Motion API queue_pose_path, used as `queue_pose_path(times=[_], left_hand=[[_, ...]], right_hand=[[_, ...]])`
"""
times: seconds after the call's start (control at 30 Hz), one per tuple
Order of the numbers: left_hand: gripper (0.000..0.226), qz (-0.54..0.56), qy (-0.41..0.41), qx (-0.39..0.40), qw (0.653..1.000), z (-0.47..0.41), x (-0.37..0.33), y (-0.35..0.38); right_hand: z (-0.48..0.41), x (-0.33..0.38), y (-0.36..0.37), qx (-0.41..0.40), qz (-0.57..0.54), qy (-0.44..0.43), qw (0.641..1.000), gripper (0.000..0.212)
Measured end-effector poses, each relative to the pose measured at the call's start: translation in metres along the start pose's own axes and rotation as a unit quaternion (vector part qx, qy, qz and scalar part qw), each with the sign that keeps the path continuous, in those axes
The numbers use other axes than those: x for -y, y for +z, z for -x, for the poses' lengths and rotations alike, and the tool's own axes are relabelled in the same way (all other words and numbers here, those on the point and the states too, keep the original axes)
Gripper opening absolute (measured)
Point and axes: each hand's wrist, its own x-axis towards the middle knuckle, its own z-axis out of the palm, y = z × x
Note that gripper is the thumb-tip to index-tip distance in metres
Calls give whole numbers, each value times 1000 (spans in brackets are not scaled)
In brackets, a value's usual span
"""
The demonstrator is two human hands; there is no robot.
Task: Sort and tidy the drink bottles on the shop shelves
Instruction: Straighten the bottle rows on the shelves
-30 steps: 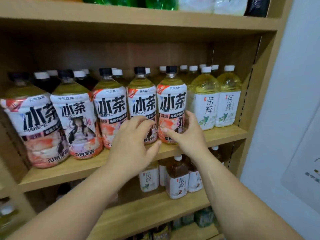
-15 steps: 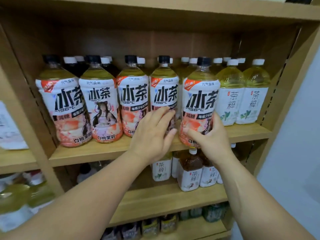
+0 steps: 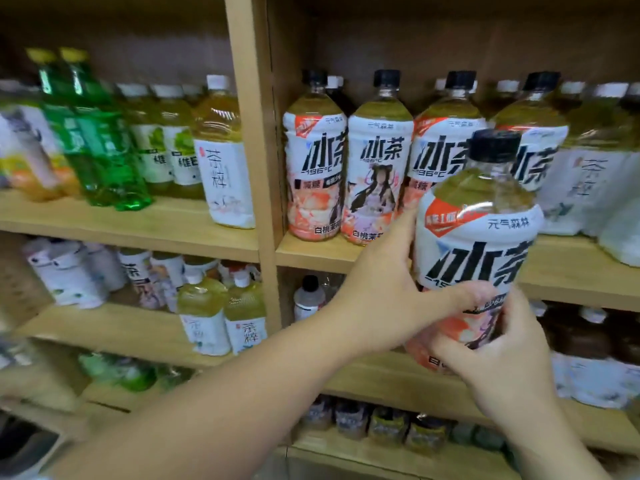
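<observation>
Left hand [image 3: 377,303], right hand [image 3: 502,362]: gripping tea bottle [image 3: 481,237] | held before wooden shelf [image 3: 581,271]

Soft, even indoor light, with motion blur throughout (worst at edges).

The right bay is filled across by black-capped tea bottles [image 3: 379,161] standing side by side, touching. Room is left above their caps and along the bare near strip of the shelf board [image 3: 304,252]. The left is closed by the upright divider [image 3: 254,133].
</observation>
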Motion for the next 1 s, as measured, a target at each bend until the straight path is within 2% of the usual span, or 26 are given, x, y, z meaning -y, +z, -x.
queue_pose_path(times=[0.1, 0.27, 0.57, 0.8, 0.9, 1.0], left_hand=[[69, 2, -48, -24, 999, 26, 17, -32], [79, -24, -110, -60, 992, 69, 48, -82], [73, -34, -202, -67, 977, 132, 103, -200], [67, -53, -250, -120, 959, 186, 154, -315], [59, -25, -284, -116, 951, 196, 182, -365], [62, -5, -302, -104, 948, 198, 212, -405]], right_hand=[[10, -9, 35, 70, -20, 4, 997, 75], [29, -16, 99, 133, -42, 33, 990, 80], [68, -16, 233, 220, -68, 103, 968, 90], [100, 0, 373, 272, -41, 126, 953, 93], [106, 4, 425, 298, -22, 136, 945, 91], [102, 8, 467, 318, 28, 136, 938, 82]])
